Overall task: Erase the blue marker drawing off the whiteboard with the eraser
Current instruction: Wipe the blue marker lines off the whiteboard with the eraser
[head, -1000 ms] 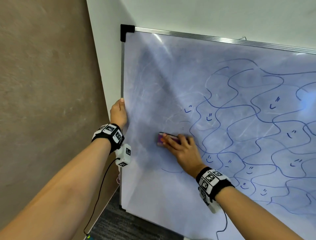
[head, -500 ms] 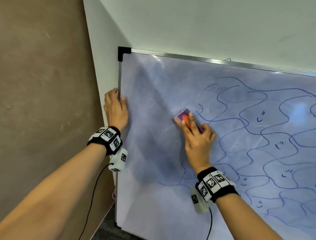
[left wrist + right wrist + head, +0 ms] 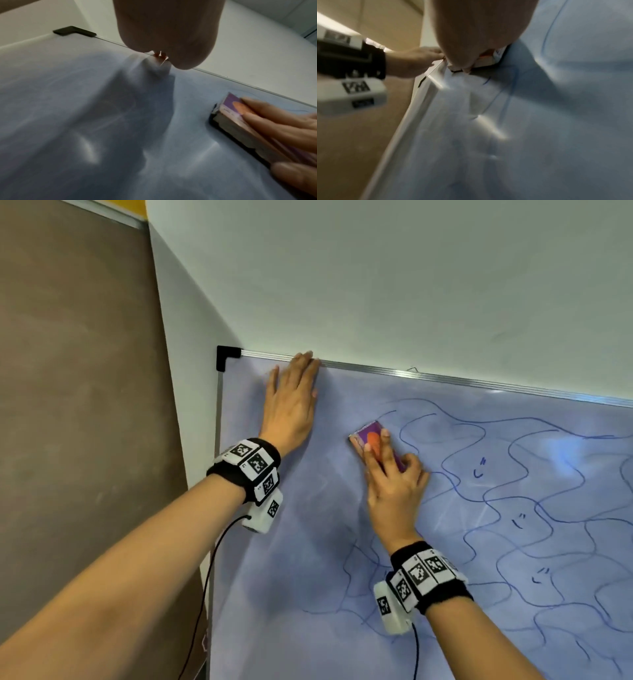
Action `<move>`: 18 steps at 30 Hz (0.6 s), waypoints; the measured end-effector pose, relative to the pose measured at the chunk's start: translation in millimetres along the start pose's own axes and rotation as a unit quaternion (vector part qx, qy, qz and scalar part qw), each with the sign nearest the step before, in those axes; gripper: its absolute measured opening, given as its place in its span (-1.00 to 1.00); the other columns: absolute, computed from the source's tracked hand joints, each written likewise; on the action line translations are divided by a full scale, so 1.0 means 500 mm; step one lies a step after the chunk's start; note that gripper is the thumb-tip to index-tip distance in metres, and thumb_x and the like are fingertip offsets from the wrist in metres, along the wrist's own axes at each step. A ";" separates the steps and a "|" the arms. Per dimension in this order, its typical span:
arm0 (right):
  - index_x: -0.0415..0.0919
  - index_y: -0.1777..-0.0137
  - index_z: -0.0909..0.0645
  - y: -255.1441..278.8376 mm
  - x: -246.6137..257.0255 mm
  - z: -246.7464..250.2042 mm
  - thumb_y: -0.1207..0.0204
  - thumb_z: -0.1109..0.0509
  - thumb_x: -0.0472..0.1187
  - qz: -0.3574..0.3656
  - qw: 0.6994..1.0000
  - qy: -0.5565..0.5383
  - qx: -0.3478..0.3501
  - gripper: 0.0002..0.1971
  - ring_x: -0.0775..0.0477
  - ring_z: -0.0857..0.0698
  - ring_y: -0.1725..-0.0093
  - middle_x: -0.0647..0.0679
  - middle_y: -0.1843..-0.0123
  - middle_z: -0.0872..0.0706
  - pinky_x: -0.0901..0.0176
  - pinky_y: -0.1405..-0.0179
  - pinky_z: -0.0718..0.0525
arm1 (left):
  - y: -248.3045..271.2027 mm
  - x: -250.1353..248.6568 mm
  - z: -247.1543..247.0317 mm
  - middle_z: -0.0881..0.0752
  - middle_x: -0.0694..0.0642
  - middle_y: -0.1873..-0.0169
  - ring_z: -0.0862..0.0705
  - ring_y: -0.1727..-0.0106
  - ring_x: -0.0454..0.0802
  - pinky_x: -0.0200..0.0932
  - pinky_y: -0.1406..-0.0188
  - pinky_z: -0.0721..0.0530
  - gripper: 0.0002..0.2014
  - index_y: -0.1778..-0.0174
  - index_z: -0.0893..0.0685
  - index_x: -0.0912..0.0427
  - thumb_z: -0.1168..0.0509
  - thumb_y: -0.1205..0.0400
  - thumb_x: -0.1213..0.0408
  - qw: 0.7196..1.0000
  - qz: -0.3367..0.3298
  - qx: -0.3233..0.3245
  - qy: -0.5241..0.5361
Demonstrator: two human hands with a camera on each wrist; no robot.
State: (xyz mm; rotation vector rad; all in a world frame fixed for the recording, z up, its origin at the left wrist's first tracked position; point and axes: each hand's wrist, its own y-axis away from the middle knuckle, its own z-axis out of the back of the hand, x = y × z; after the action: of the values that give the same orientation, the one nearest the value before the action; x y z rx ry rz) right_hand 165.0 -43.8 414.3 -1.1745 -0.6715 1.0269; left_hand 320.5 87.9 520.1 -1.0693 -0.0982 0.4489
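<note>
The whiteboard [image 3: 294, 559] leans against a white wall. A blue marker drawing [image 3: 507, 474] of wavy lines and small marks covers its middle and right; the left part is wiped to a bluish smear. My right hand [image 3: 387, 474] holds the purple and orange eraser [image 3: 364, 436] flat against the board at the drawing's upper left edge, fingers on top and thumb along its side. In the left wrist view the eraser [image 3: 229, 108] shows a dark felt underside on the board. My left hand [image 3: 294, 395] lies flat on the board, fingers straight, fingertips at the top frame.
A brown wall [image 3: 78, 405] stands left of the board. The black corner cap [image 3: 224, 354] marks the board's top left; the metal frame [image 3: 445, 378] runs along the top. Cables hang from both wrist cameras.
My left hand left the board's left edge and now lies flat near the top frame. My right hand slid the eraser up and to the right, to the drawing's upper left.
</note>
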 end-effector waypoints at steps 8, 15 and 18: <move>-0.03 -0.46 -0.53 -0.070 -0.117 0.032 -0.55 -0.37 -0.22 -0.068 0.996 0.010 -0.055 -0.54 -0.27 -0.43 -0.09 -0.08 -0.58 -0.42 -0.08 0.02 -0.35 | -0.034 -0.045 -0.031 -0.52 0.17 -0.36 -0.42 -0.45 0.08 0.17 -0.58 -0.01 -0.54 -0.46 -0.47 0.24 -0.19 -0.60 0.48 0.998 -0.026 -0.062 -0.010; 0.09 -0.52 -0.44 -0.098 -0.031 0.006 -0.56 -0.34 -0.27 -0.082 0.995 0.016 -0.054 -0.46 -0.24 -0.41 -0.06 -0.05 -0.60 -0.38 -0.06 0.04 -0.35 | -0.050 -0.063 -0.045 -0.65 0.19 -0.12 -0.55 -0.23 0.14 0.16 -0.54 -0.18 -0.48 -0.26 -0.64 0.26 -0.16 -0.39 0.62 0.993 0.003 -0.114 0.035; 0.07 -0.53 -0.43 -0.110 0.011 -0.008 -0.49 -0.37 -0.38 0.010 1.000 -0.004 -0.015 -0.37 -0.26 -0.43 -0.05 -0.07 -0.58 -0.42 -0.04 0.10 -0.34 | -0.054 -0.056 -0.044 -0.65 0.17 -0.10 -0.57 -0.21 0.15 0.19 -0.54 -0.19 -0.54 -0.24 -0.64 0.23 -0.20 -0.42 0.57 0.993 0.000 -0.111 0.037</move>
State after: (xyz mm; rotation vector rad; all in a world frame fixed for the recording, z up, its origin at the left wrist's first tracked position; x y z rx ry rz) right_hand 186.7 -43.0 465.3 -1.2054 -0.6844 1.0416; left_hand 309.8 47.8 536.7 -1.3041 -0.0843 0.4032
